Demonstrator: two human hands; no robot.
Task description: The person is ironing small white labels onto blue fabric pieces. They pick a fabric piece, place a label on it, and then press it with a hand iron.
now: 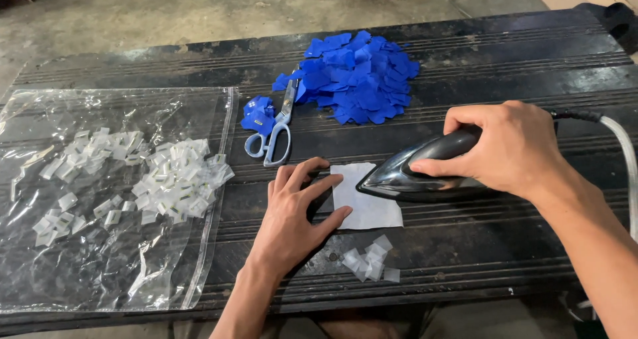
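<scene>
My right hand (508,146) grips the dark handle of a clothes iron (405,173) whose pointed tip rests on a small white paper square (365,203). My left hand (292,213) lies flat on the black table, its fingertips pressing the left edge of that white square. A small cluster of clear plastic pieces (369,259) lies just in front of the square.
A heap of blue cut pieces (362,76) sits at the back, with a few more by a pair of scissors (276,129). A clear plastic bag (60,272) at the left carries several small clear packets (176,179). The iron's cord (621,146) trails right.
</scene>
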